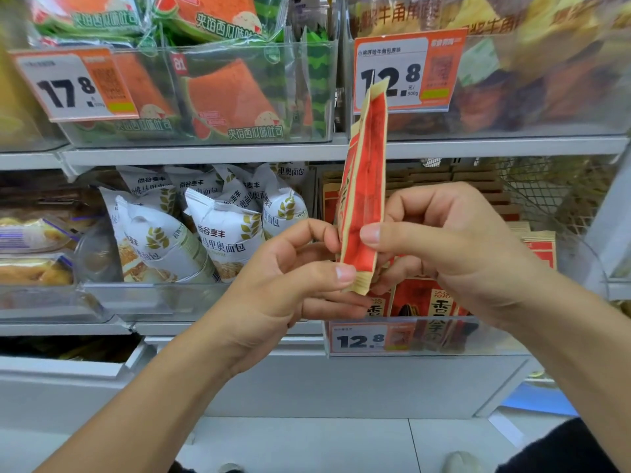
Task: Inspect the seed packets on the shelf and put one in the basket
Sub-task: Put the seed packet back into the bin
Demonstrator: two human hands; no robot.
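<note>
A red and tan seed packet (365, 186) stands upright and edge-on in front of the shelf, held between both hands. My left hand (290, 278) pinches its lower edge between thumb and fingers. My right hand (454, 247) pinches its right side with the thumb on the red face. More seed packets (433, 305) of the same red kind stand in a clear bin on the shelf behind my hands. No basket is in view.
White bread bags (218, 227) fill the bin to the left. Above are watermelon-toast packs (235, 97) and a croissant bin with a 12.8 price tag (406, 73). A wire mesh panel (560, 192) stands at right. A white shelf base (341, 384) is below.
</note>
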